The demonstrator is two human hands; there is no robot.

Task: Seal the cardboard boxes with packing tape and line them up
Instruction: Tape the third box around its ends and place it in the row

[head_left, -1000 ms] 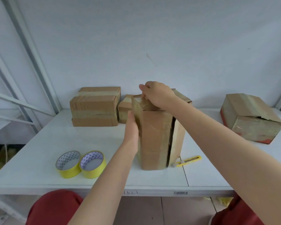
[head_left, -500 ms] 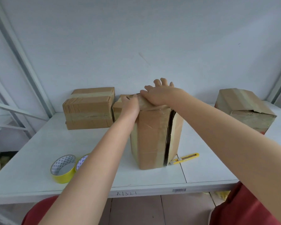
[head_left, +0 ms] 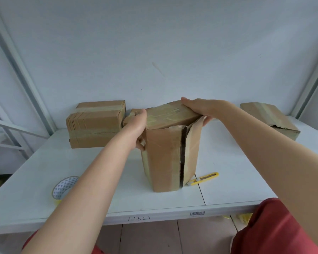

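Observation:
A tall cardboard box (head_left: 163, 158) stands on end in the middle of the white table (head_left: 233, 167), with a dark open seam down its front and tape across its top. My left hand (head_left: 138, 127) grips its upper left edge, fingers curled round the side. My right hand (head_left: 200, 109) grips the top right corner, thumb on top and fingers behind a loose flap. A taped box (head_left: 95, 123) lies at the back left, a smaller box (head_left: 131, 114) peeks out behind my left hand, and another taped box (head_left: 270, 118) lies at the back right.
A yellow tape roll (head_left: 63, 186) sits at the front left, partly hidden by my left forearm. A yellow utility knife (head_left: 203, 178) lies just right of the standing box's base. White wall behind; metal frame bars on both sides.
Both hands slid from the top of the box to its upper side edges. My right hand went from lying flat to gripping the right corner. The camera came closer.

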